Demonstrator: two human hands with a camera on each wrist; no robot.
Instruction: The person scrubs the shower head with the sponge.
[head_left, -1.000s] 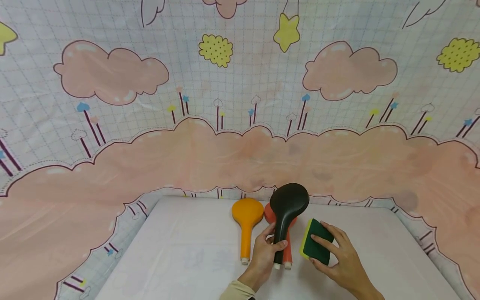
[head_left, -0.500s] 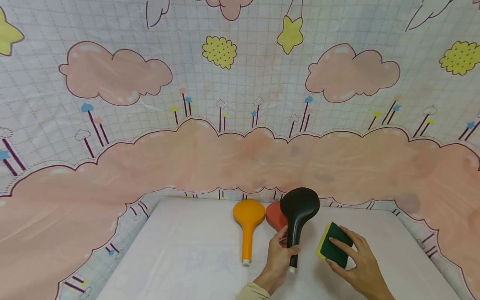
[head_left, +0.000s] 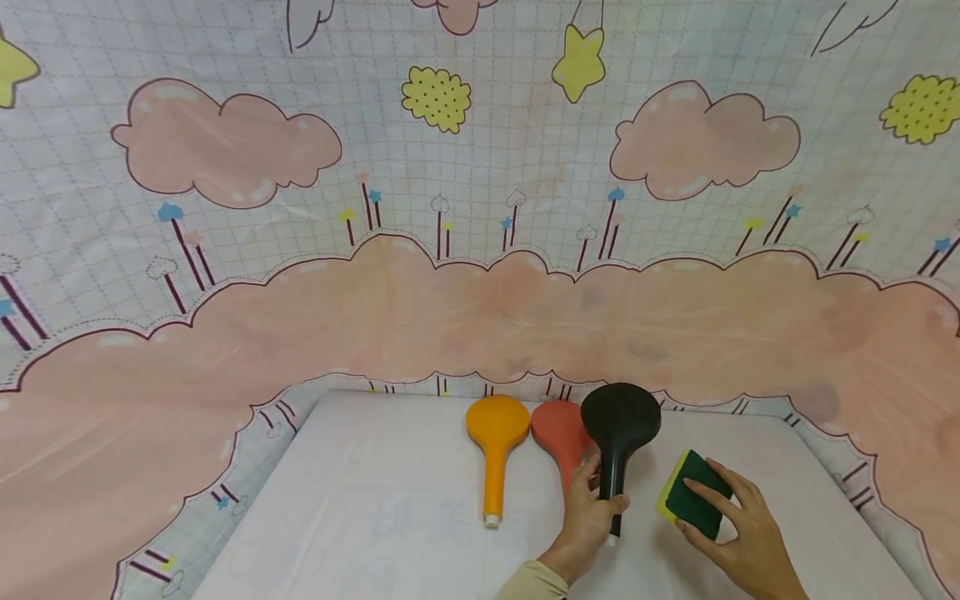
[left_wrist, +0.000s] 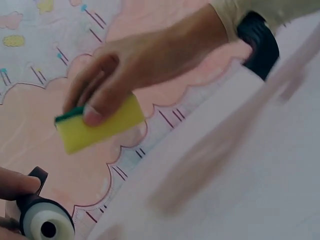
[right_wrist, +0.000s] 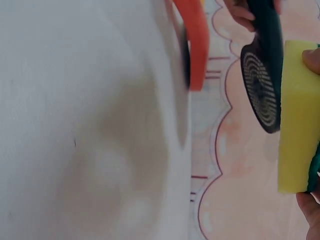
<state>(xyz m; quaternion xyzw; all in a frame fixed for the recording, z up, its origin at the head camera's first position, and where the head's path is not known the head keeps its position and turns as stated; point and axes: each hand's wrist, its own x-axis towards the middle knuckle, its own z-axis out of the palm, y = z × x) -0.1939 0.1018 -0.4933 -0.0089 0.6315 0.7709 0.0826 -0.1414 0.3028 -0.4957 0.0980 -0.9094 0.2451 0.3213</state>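
A black shower head (head_left: 621, 417) is gripped by its handle in my left hand (head_left: 588, 517), raised above the table with its back toward the head camera. In the right wrist view its spray face (right_wrist: 261, 89) shows rings of pale nozzles. My right hand (head_left: 753, 533) pinches a sponge (head_left: 697, 497), green scouring side up and yellow foam facing left. The sponge is apart from the black shower head, to its right. The left wrist view shows the pale threaded end (left_wrist: 49, 226) of the black handle close up, and the sponge (left_wrist: 102, 127) between thumb and fingers.
An orange-yellow shower head (head_left: 497, 425) lies on the white table (head_left: 360, 492) to the left. Beside it lies a red shower head (head_left: 558, 429), its handle partly behind my left hand. A printed cloth (head_left: 480, 317) with clouds rises behind the table's far edge.
Both hands have shifted to the right, carrying the black shower head and the sponge. The red shower head, mostly covered before, now shows more. The orange-yellow one stays put.
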